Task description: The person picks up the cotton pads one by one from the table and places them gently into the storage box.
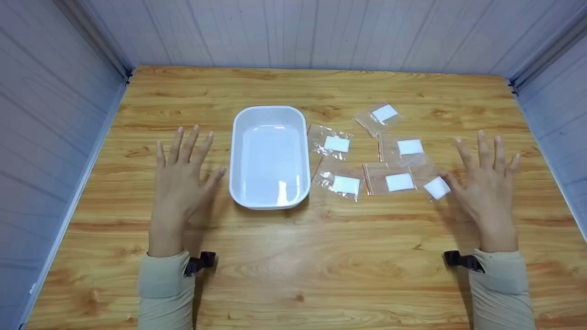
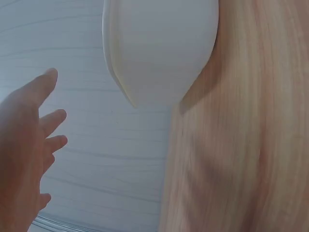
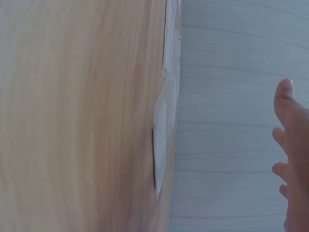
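Observation:
My left hand [image 1: 181,183] is held over the wood-grain table with fingers spread, left of a white rectangular tub [image 1: 269,158]. In the left wrist view the tub's side [image 2: 161,48] rises beyond the thumb. On the right, my right hand [image 1: 488,192] also has its fingers spread and holds nothing. Its thumb overlaps the edge of a small clear zip bag with a white block [image 1: 437,188] in the head view. Several more such bags lie flat between tub and right hand, among them a front bag [image 1: 400,182] and a back bag [image 1: 384,113].
Two more zip bags lie close to the tub's right side, one upper [image 1: 337,144] and one lower [image 1: 346,184]. Pale panel walls [image 1: 293,34] border the table [image 1: 293,270] at the back and both sides. Each wrist wears a dark camera strap.

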